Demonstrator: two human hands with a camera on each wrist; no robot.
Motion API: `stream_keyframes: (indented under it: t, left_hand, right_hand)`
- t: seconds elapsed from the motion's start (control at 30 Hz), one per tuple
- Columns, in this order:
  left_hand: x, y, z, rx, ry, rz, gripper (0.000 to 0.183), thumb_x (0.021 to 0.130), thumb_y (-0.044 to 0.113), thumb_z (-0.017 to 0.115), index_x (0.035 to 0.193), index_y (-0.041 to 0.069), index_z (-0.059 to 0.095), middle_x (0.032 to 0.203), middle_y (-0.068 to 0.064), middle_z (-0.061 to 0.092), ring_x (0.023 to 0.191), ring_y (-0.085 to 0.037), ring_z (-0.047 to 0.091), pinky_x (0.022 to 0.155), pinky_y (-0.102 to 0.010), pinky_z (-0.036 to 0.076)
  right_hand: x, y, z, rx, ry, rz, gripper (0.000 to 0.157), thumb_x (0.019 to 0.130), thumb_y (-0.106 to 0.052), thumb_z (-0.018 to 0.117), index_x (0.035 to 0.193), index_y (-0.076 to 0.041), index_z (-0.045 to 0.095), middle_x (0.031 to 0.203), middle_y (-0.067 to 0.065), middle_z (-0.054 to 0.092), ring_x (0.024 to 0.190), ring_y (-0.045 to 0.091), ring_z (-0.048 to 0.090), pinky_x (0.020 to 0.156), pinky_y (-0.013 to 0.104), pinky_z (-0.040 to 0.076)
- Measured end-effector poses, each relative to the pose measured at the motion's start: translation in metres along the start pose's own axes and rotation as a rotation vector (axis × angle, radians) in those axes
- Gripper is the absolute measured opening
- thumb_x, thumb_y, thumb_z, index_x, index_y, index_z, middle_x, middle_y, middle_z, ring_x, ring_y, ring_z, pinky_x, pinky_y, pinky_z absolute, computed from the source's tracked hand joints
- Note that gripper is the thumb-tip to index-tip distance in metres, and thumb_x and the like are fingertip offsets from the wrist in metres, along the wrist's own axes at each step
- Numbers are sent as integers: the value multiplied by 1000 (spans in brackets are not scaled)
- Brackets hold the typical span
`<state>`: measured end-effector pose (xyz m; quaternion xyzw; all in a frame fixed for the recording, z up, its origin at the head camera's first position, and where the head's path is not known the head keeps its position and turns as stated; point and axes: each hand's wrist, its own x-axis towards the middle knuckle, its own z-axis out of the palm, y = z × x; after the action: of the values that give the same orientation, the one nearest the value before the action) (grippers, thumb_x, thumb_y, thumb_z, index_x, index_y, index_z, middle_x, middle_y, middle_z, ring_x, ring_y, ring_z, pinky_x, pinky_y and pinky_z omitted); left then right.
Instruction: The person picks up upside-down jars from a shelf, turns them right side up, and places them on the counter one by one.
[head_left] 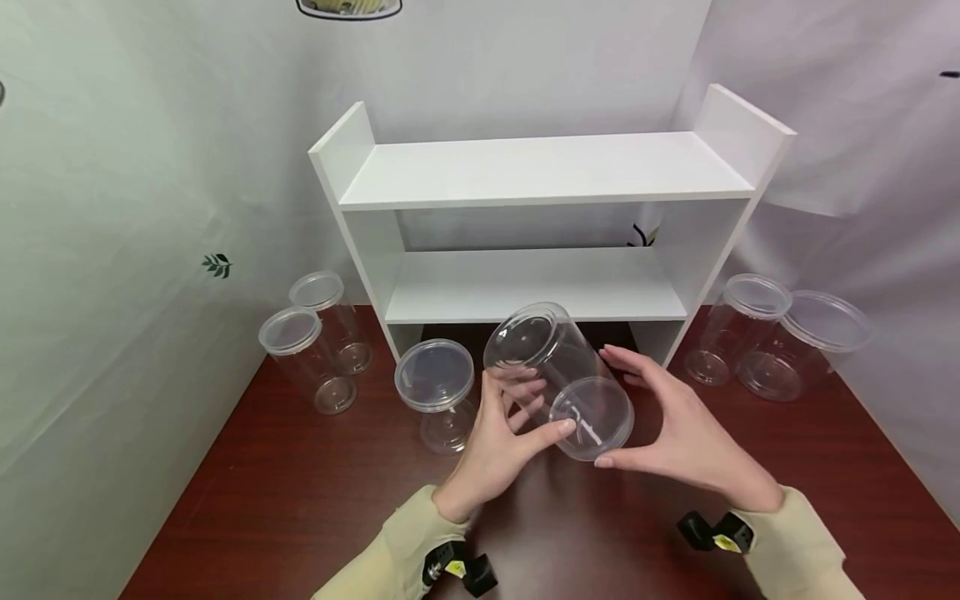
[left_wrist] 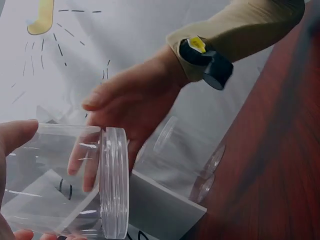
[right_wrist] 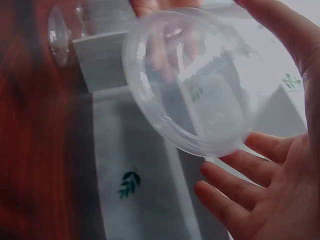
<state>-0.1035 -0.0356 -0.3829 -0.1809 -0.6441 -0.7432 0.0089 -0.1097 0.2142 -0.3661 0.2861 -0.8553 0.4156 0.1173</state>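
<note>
A clear plastic jar (head_left: 573, 367) hangs tilted above the table, in front of the shelf. My left hand (head_left: 498, 446) grips it from the left, thumb on the near side and fingers behind. In the left wrist view, the jar's ribbed rim (left_wrist: 115, 182) points toward my right hand (left_wrist: 137, 95). My right hand (head_left: 678, 425) is spread at the jar's right end, thumb and fingers apart; its fingertips (right_wrist: 232, 156) are at the round end (right_wrist: 187, 145) in the right wrist view, but firm contact cannot be told. A lidded jar (head_left: 435, 379) stands just left of my left hand.
A white two-tier shelf (head_left: 540, 171) stands at the back of the dark red table (head_left: 247, 508). Two lidded jars (head_left: 318, 367) stand to its left, and a narrow jar (head_left: 738, 325) and a wider jar (head_left: 798, 346) to its right. Pale cloth (head_left: 150, 167) hangs around the table.
</note>
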Motion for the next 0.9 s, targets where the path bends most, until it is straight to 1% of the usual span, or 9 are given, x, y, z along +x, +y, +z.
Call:
stream_keyframes:
  t: [0.07,0.2,0.3,0.43,0.57,0.63,0.7,0.8,0.9]
  left_hand:
    - [0,1,2,-15,-7,9,75,82,1,83,136,9,33,138,-15,39,131,-36,50,107,-36,45]
    - [-1,4,5,-38,-23,15,75,83,2,83,136,10,31,138,-14,37,129,-29,52,108,-37,45]
    - [-2,4,6,-53,-27,23,78,82,2,83,139,12,30,139,-16,37,129,-30,52,108,-37,45]
    - [-2,5,6,-64,-24,36,80,81,1,84,140,14,31,141,-18,38,130,-34,51,109,-37,44]
    - [-2,7,6,-60,-27,45,80,81,-4,83,140,11,32,141,-16,40,130,-30,51,111,-37,42]
    - [-2,8,5,-52,-26,48,82,79,-6,83,141,10,32,143,-15,41,131,-28,50,112,-36,40]
    - [-2,11,3,-44,-14,53,86,78,-6,85,144,12,33,146,-13,40,134,-26,49,113,-35,38]
    - [0,17,-1,-34,16,94,92,76,-6,87,147,13,31,152,-12,36,138,-25,45,115,-34,35]
    - [1,22,-7,-33,56,167,96,75,-6,87,150,10,29,154,-12,32,143,-27,39,118,-35,30]
  right_hand:
    - [0,1,5,6,-6,14,122,57,-40,102,158,-20,36,149,-2,50,127,14,54,102,21,44]
    - [-1,1,9,-1,-2,43,124,57,-43,101,159,-21,35,144,-6,54,120,11,58,95,17,44]
    - [-1,0,9,11,0,42,121,59,-39,101,158,-23,35,141,-7,57,118,10,59,93,16,44]
    - [-1,-1,8,34,19,11,114,61,-30,101,156,-25,38,138,-6,59,117,11,60,94,17,44]
    - [0,-2,7,62,70,-20,111,57,-21,103,151,-21,45,138,-4,58,114,13,59,94,19,44]
    - [1,-2,6,87,104,-46,112,52,-15,104,149,-16,47,137,0,58,115,15,58,95,20,44]
    - [2,-1,4,111,144,-74,114,47,-8,103,147,-11,49,136,4,58,116,17,58,96,21,45]
    - [2,1,1,146,203,-117,115,41,1,100,144,-2,50,132,11,60,116,18,59,95,21,46]
    - [3,2,-3,167,244,-132,114,38,6,98,142,2,50,127,14,62,115,18,61,94,20,48]
